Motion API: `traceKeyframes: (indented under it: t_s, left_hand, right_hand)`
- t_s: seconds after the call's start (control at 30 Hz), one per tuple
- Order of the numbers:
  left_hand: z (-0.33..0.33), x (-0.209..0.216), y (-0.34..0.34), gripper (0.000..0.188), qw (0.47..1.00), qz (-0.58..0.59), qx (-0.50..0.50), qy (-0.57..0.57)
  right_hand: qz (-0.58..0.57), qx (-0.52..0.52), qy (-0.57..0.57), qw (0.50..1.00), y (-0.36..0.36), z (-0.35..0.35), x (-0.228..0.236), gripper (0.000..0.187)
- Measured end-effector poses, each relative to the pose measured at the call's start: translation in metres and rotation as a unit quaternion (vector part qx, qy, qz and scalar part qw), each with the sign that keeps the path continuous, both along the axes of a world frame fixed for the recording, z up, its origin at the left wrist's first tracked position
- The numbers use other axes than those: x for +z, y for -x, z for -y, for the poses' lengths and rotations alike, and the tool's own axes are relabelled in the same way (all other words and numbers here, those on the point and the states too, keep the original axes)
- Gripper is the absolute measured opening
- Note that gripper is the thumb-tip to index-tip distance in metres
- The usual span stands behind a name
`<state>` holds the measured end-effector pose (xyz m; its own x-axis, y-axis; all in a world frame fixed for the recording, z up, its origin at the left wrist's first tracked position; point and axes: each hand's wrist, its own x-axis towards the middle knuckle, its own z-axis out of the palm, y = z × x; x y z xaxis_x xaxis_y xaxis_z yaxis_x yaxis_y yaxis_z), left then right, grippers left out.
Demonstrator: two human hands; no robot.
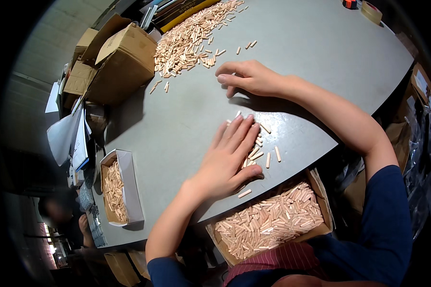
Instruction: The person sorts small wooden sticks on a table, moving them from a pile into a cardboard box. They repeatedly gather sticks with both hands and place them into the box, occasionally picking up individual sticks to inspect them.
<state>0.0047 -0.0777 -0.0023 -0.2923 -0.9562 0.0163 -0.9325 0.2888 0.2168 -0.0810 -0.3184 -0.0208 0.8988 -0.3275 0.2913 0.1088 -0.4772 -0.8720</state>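
My left hand (232,155) lies flat, palm down, on the grey tabletop near its front edge. Several small wooden dowel pins (256,155) show beside and partly under its stretched fingers and thumb. Farther off, my right hand (254,79) hovers over the table with loosely curved fingers, a gap between thumb and forefinger, and no pin visible in it. Beyond it spreads a big heap of dowel pins (187,40). Below the front edge, close to my body, sits an open cardboard box (324,193) filled with the same pins.
On the left stands a small white box (130,186) of dowel pins, with a large open carton (124,67) and papers (79,138) behind it. A tape roll (371,13) lies at the far right. Another person (64,215) is at the lower left.
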Motion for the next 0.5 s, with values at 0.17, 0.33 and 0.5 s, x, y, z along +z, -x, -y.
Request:
traceKeyframes:
  t_s: [0.17, 0.33, 0.5]
  left_hand:
    - [-0.034, 0.007, -0.011, 0.088, 0.998, -0.008, 0.054, -0.023]
    - [-0.068, 0.007, -0.014, 0.089, 0.996, -0.002, 0.082, -0.020]
    - [-0.090, 0.004, -0.015, 0.086, 0.996, -0.033, 0.086, -0.006]
  right_hand:
    - [-0.008, 0.001, 0.000, 1.000, -0.002, 0.001, -0.001, 0.038]
    - [-0.012, 0.009, -0.009, 1.000, -0.005, 0.004, -0.005, 0.037]
    - [-0.015, 0.013, -0.001, 1.000, -0.006, 0.009, -0.010, 0.037]
